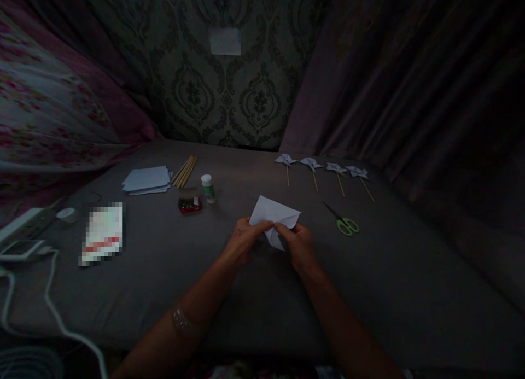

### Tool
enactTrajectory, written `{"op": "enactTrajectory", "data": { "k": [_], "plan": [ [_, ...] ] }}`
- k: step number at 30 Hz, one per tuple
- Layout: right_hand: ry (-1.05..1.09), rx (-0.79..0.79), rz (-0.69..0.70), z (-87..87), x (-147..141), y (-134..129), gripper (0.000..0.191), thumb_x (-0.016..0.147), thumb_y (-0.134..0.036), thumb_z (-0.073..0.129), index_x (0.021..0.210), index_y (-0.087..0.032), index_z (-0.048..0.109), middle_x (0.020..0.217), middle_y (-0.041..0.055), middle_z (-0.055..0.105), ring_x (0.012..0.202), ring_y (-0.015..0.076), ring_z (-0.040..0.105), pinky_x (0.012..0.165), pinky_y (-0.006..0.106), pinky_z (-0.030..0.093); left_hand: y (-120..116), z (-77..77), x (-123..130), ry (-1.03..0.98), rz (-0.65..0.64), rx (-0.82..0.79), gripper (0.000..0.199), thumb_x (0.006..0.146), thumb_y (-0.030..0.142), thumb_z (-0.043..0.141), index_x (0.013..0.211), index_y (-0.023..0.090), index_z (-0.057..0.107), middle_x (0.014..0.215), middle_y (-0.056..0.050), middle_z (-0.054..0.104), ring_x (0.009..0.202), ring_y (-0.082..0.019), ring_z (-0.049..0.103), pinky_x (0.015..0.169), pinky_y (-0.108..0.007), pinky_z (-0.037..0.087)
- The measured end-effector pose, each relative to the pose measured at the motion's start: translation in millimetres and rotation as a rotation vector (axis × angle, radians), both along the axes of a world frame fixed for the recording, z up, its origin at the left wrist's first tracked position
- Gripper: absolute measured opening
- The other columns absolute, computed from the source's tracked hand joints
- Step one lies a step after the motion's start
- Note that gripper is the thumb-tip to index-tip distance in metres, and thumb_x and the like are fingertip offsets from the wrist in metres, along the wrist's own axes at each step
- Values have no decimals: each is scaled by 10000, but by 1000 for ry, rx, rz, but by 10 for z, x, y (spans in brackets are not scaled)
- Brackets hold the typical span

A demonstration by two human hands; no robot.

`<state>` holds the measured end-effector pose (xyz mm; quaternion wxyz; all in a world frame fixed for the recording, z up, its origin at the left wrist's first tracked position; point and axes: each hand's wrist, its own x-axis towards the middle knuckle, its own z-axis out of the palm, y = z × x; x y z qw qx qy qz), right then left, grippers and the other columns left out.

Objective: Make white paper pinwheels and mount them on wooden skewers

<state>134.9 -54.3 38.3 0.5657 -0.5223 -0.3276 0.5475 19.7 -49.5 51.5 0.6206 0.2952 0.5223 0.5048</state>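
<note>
A white sheet of paper [274, 211], partly cut or folded into flaps, is held up over the middle of the grey surface. My left hand [243, 237] pinches its left side, with the thumb on the paper's middle. On the right side, my right hand [298, 244] grips the same paper, and the two thumb tips nearly meet. One flap hangs below the thumbs. Green-handled scissors [347, 226] lie to the right of my right hand. Several paper pinwheels [311, 163] on wooden sticks lie at the back right.
At the back left are stacked paper [148, 180], wooden sticks [185, 171], a glue bottle [209, 190] and a small red box [189, 205] of pins. A blurred packet [103, 234], power strip [30, 226] and white cables [51, 291] lie at the left.
</note>
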Motion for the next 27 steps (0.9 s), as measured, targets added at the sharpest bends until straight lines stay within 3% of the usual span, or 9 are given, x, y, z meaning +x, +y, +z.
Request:
{"op": "enactTrajectory", "data": {
  "k": [8,13,19,27],
  "plan": [
    [3,44,58,19,34,4,339,538,-351,765,821,-183,683,834,49,731,774,218,659,726,340,497,20,-56,-19,-85,-33,-19,170,556,207,732,696,115,703,657,-53,704,569,-164,627,554,-249,487],
    [-40,218,-78,13,254,106,295,663,-419,687,868,-208,653,840,22,682,812,183,619,748,307,465,33,-45,-26,-132,-32,-58,124,570,175,709,682,122,692,690,-68,706,598,-167,630,573,-258,494],
    [-328,378,-138,-59,416,178,216,698,-400,677,773,-197,670,954,49,601,916,199,570,789,318,435,45,-87,-45,-63,-54,-58,170,578,194,718,723,110,695,681,-63,702,578,-169,630,536,-259,489],
    [-725,568,-207,48,444,141,130,727,-331,644,718,-203,668,986,68,566,1006,224,540,909,408,405,35,-45,-38,15,-34,-78,152,559,192,729,685,116,691,604,-56,685,498,-170,611,458,-245,462]
  ]
}}
